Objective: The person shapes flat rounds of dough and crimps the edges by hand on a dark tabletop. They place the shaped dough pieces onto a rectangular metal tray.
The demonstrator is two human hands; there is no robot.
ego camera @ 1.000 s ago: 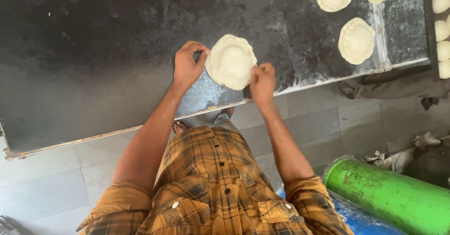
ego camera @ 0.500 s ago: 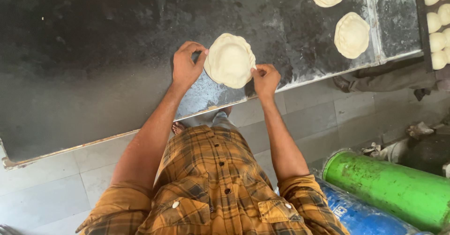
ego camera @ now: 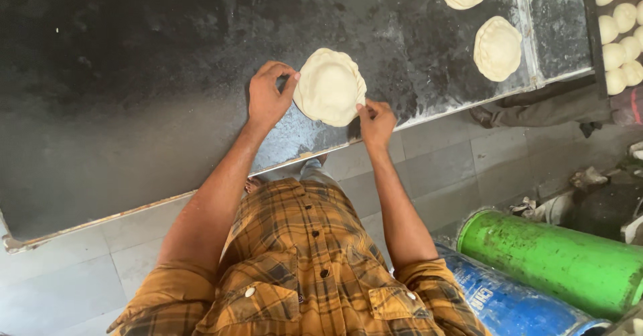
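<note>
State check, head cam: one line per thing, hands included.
left hand: fingers curled on the dough disc's left edge
right hand: pinching the disc's lower right edge
dough disc: flattened, rim pleated, lying on the worktop
dark worktop: floured near the dough
three other discs: flattened, lying apart, untouched
dough balls: round, unflattened, in rows
green cylinder: lying on its side

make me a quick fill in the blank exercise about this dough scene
1. Both hands touch the edge of a flat round of ____.
2. The round lies on a ____, flour-dusted worktop.
3. The left hand and the right hand sit on ____ sides of the round.
4. On the floor lies a ____ cylinder beside a blue one.

Missing words: dough; dark; opposite; green
</note>
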